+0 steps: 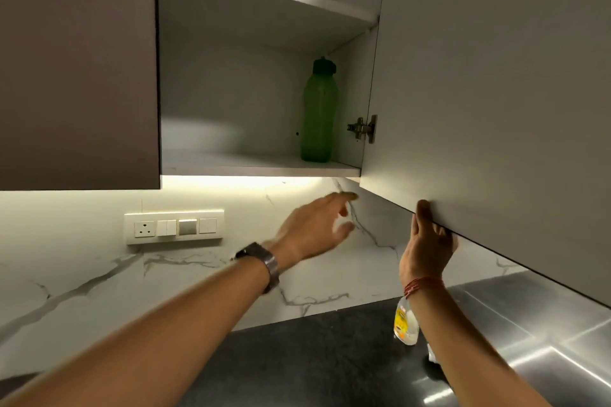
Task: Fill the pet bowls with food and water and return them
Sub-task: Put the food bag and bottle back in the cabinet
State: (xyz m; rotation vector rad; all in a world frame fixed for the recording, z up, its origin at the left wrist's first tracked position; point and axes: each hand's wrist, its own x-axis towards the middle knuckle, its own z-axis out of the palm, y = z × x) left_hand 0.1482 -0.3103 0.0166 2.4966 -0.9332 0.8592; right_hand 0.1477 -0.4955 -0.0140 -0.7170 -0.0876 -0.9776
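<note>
While the cupboard door hangs open, this is what shows:
Right hand (428,243): it holds the bottom edge of the open door (496,92). The thumb lies on the door's near face. The other fingers curl under the edge and are mostly hidden.
Left hand (317,225): it reaches up below the cupboard and holds nothing. Its fingers are loose and a little apart, but blurry. A watch (261,263) is on the wrist.
Green bottle (317,112): it stands upright on the bottom shelf (231,163), at the right side, near the hinge (363,128).
Spray bottle (406,322): it stands on the dark surface (314,357), partly behind the right arm.
Pet bowls: I cannot see them.
</note>
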